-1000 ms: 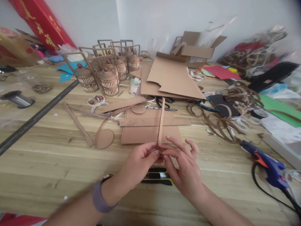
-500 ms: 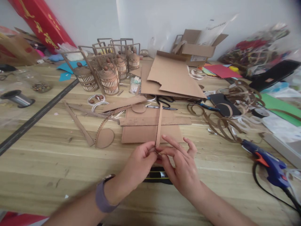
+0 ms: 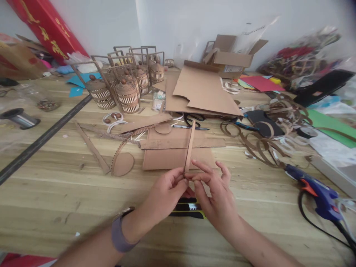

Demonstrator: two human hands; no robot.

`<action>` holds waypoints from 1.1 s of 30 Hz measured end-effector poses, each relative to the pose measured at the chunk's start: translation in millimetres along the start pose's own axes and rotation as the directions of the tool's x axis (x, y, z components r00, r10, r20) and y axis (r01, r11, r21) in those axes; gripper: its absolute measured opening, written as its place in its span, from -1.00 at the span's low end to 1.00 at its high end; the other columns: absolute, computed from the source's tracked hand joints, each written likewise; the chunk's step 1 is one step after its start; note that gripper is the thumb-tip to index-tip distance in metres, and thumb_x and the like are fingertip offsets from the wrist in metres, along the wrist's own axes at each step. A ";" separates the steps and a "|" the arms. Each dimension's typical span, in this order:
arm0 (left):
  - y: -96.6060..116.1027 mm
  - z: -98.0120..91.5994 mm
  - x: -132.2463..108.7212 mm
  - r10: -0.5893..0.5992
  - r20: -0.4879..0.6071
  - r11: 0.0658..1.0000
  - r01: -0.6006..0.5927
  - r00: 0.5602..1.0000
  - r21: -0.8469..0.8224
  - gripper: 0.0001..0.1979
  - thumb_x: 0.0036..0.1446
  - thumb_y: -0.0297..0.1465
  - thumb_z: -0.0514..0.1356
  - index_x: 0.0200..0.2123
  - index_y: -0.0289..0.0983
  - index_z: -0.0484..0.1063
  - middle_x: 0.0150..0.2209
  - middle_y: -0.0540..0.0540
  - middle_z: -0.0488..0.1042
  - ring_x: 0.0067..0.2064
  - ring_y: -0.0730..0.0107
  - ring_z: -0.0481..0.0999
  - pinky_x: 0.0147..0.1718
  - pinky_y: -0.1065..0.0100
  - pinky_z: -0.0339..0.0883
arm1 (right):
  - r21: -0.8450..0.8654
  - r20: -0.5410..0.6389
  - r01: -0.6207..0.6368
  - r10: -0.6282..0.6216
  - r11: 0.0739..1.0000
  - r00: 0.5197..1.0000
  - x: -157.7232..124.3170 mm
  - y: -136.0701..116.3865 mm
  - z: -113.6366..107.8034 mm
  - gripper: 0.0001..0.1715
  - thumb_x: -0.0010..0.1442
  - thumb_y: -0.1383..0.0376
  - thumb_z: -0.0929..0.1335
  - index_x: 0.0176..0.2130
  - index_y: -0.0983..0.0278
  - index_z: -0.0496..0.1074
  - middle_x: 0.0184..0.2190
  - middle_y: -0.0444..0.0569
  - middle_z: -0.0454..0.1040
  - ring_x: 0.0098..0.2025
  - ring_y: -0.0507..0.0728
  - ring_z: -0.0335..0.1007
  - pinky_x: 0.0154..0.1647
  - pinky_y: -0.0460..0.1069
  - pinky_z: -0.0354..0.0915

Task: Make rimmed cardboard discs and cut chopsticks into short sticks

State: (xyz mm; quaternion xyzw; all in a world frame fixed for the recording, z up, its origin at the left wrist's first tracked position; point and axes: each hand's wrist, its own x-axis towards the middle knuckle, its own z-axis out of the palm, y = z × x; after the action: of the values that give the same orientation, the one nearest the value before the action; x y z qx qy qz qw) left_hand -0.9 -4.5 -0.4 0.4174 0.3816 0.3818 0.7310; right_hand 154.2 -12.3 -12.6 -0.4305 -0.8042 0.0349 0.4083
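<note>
A narrow cardboard strip [image 3: 190,146] sticks up and away from between my hands, its near end hidden by fingers. My left hand [image 3: 169,191] is closed on that end, thumb against the bent fingers. My right hand [image 3: 215,189] pinches at the same spot with thumb and index finger, the other fingers spread. Below them a black and yellow-green utility knife [image 3: 187,214] lies on the table, partly covered by my hands. Just beyond, a flat cardboard piece [image 3: 164,159] lies under a long cardboard strip [image 3: 205,143].
Cardboard discs [image 3: 124,164] and a cardboard sliver [image 3: 91,148] lie at left. Several lidded lanterns [image 3: 128,96] stand behind. Large cardboard sheets [image 3: 203,87] and an open box [image 3: 232,59] are at the back. A blue glue gun [image 3: 314,193] and curled paper strips [image 3: 261,148] lie right.
The far end of the held strip has tilted slightly to the right. My right thumb and index finger have shifted a little; both hands stay at the strip's near end.
</note>
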 end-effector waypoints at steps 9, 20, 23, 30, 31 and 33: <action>2.1 3.0 0.5 0.071 -0.021 0.997 -0.071 0.997 -0.011 -0.81 0.20 -0.28 0.19 -0.21 -0.29 0.46 -0.18 -0.08 0.57 -0.13 0.35 0.54 -0.04 0.33 0.39 | -0.065 -0.068 0.106 -0.111 0.992 0.992 3.8 -8.1 1.4 -0.81 0.29 0.51 0.24 -0.23 0.22 0.27 -0.25 -0.04 0.65 0.03 0.15 0.52 0.32 0.14 -0.15; -3.9 1.2 1.8 0.025 -0.039 0.999 -0.024 0.999 0.027 -0.84 0.18 -0.36 0.14 -0.22 -0.29 0.46 -0.25 -0.05 0.56 -0.35 0.48 0.51 -0.25 0.39 0.44 | -0.012 -0.077 0.074 -0.074 0.997 0.994 3.0 -7.4 0.6 -0.80 0.29 0.52 0.23 -0.19 0.23 0.28 -0.30 -0.13 0.65 0.01 0.14 0.53 0.34 0.13 -0.17; -2.2 1.4 1.3 0.021 -0.018 1.000 -0.020 1.000 0.018 -0.80 0.20 -0.34 0.15 -0.15 -0.28 0.47 -0.22 -0.06 0.56 -0.32 0.47 0.52 -0.22 0.38 0.44 | 0.007 -0.080 0.067 -0.067 0.998 0.995 1.9 -5.9 0.0 -0.80 0.29 0.52 0.22 -0.20 0.23 0.28 -0.31 -0.12 0.65 0.02 0.15 0.52 0.34 0.15 -0.16; 0.0 1.4 -1.8 0.057 -0.003 0.997 -0.058 0.998 -0.058 -0.73 0.20 -0.24 0.21 -0.11 -0.28 0.50 -0.19 -0.08 0.58 -0.22 0.39 0.55 -0.13 0.35 0.44 | -0.010 -0.046 0.101 -0.102 0.995 0.994 2.1 -2.6 -1.3 -0.90 0.32 0.38 0.30 -0.13 0.24 0.34 -0.20 -0.06 0.65 0.07 0.18 0.49 0.35 0.15 -0.20; -0.2 1.2 -1.6 0.067 -0.009 0.996 -0.067 0.998 -0.055 -0.73 0.21 -0.24 0.21 -0.10 -0.27 0.50 -0.18 -0.07 0.58 -0.21 0.39 0.56 -0.13 0.36 0.44 | -0.026 -0.046 0.110 -0.111 0.994 0.993 2.5 -2.4 -1.0 -0.90 0.31 0.36 0.32 -0.13 0.24 0.35 -0.19 -0.06 0.65 0.07 0.18 0.49 0.36 0.15 -0.21; -0.8 0.9 -0.8 0.067 -0.009 0.996 -0.068 0.998 -0.061 -0.71 0.21 -0.23 0.21 -0.09 -0.27 0.49 -0.17 -0.08 0.58 -0.20 0.36 0.56 -0.15 0.35 0.45 | -0.051 -0.053 0.121 -0.124 0.991 0.991 3.4 -2.4 -0.4 -0.91 0.30 0.39 0.32 -0.16 0.22 0.36 -0.18 -0.08 0.65 0.07 0.17 0.49 0.36 0.13 -0.20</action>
State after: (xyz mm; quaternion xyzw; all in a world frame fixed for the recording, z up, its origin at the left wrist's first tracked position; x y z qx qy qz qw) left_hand -0.3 -5.7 -0.5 0.4063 0.3578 0.4191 0.7289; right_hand 151.8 -11.4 -9.2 -0.3908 -0.8181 -0.0217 0.4214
